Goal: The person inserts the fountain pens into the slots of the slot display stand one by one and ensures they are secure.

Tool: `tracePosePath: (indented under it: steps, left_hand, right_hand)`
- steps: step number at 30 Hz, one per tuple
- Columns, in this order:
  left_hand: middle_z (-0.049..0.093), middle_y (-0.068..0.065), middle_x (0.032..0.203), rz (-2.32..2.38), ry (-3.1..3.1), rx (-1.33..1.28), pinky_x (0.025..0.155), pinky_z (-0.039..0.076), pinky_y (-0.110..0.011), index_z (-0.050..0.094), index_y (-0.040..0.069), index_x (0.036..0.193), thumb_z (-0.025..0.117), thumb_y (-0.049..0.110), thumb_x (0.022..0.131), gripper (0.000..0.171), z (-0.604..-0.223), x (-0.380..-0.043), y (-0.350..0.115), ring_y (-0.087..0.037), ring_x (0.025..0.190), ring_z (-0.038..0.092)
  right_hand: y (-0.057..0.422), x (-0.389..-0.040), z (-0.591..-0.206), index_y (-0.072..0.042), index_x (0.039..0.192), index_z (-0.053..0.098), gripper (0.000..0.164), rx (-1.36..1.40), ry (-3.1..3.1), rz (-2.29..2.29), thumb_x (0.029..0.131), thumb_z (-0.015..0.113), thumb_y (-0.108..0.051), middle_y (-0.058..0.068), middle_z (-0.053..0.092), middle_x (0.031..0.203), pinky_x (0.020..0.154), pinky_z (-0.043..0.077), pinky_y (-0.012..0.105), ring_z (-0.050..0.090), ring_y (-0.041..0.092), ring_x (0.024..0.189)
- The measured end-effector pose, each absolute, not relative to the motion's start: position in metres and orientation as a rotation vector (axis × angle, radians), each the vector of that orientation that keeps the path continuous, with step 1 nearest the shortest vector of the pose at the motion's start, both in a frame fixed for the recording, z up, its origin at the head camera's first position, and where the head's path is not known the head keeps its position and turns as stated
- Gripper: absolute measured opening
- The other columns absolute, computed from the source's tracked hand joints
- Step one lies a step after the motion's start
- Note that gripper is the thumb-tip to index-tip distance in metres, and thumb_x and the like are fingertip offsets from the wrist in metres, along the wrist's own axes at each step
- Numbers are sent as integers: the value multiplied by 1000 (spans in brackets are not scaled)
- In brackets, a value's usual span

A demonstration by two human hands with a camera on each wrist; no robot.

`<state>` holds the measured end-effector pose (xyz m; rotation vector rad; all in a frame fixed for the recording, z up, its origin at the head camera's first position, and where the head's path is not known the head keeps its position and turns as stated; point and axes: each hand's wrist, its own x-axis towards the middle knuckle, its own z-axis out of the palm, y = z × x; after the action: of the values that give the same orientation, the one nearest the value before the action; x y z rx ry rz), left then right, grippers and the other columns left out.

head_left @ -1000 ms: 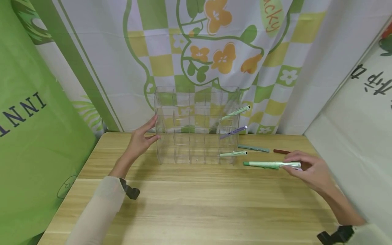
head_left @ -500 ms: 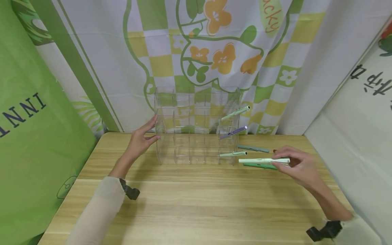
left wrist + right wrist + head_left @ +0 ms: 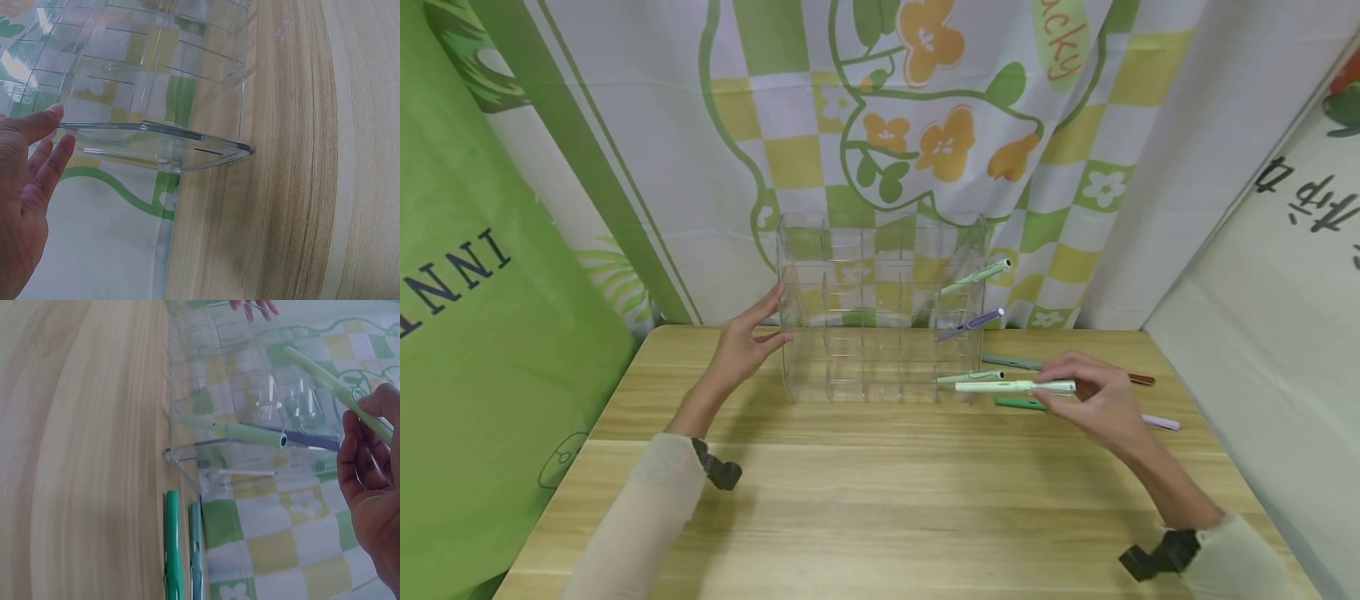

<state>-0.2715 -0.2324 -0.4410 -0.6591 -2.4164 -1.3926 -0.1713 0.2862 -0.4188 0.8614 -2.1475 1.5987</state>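
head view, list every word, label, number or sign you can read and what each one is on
"cky", the letter before it cut off or unclear: patterned curtain
"NNI", with a cut-off letter before it: green cloth
Black characters, slanted, which I cannot read with certainty: white cloth at right
No text can be made out on the held pen or clear rack.

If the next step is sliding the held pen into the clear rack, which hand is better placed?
Probably the right hand: it pinches the pale green pen, whose far end points toward the clear rack. The left hand holds the rack's left edge, so it seems better suited to steadying.
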Motion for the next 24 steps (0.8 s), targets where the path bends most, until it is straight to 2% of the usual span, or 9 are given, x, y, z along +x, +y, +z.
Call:
tracePosePath:
  steps: [2, 4, 10, 14, 18, 21, 24]
  left_hand:
    - [37, -9, 169, -1389, -2419, -656, 96, 64, -45, 43, 8, 161, 79, -5, 91, 79, -441, -271, -232, -42, 142, 53]
    - [37, -9, 169, -1384, -2419, -653, 96, 64, -45, 44, 7, 161, 79, -6, 91, 79, -441, -271, -232, -42, 142, 53]
    - [40, -12, 167, -1372, -2403, -665, 95, 64, -42, 45, 5, 160, 79, -8, 90, 79, -441, -271, -232, -43, 141, 54]
    - [40, -12, 167, -1376, -2400, -668, 95, 64, -41, 45, 5, 160, 79, -9, 90, 79, -442, -272, -232, -44, 141, 54]
    - [39, -12, 167, -1383, -2407, -660, 96, 64, -42, 44, 7, 160, 79, -9, 90, 80, -442, -272, -233, -44, 141, 53]
    - [39, -11, 168, -1388, -2413, -656, 96, 63, -42, 44, 8, 161, 79, -8, 90, 80, -442, -272, -233, -43, 142, 53]
    - [38, -12, 168, -1400, -2411, -660, 97, 63, -41, 43, 8, 161, 78, -8, 91, 80, -441, -272, -233, -43, 142, 52]
  right_hand:
    - [282, -172, -418, 1, 94, 79, 35, 865, -2147, 1562, 73, 76, 29, 10, 74, 97, 41, 28, 25, 54, 7, 71]
    - [278, -174, -417, 2, 94, 79, 34, 869, -2139, 1545, 73, 76, 28, 9, 74, 97, 40, 26, 29, 49, 8, 65]
    - [267, -177, -413, -2, 95, 80, 33, 835, -2175, 1446, 74, 80, 24, 5, 73, 98, 39, 25, 27, 32, 10, 53]
    - [258, -181, -411, 0, 95, 80, 31, 838, -2156, 1454, 75, 80, 24, 11, 73, 97, 39, 25, 27, 36, 11, 55]
    - [249, -185, -410, 3, 94, 79, 29, 829, -2128, 1438, 74, 80, 24, 16, 73, 95, 40, 26, 22, 38, 4, 57]
    - [243, -188, -407, 4, 95, 78, 27, 819, -2112, 1457, 76, 79, 24, 17, 72, 95, 42, 32, 20, 50, 1, 66]
    - [237, -191, -404, 4, 95, 78, 25, 806, -2107, 1476, 79, 78, 23, 16, 72, 96, 44, 33, 21, 54, 3, 73]
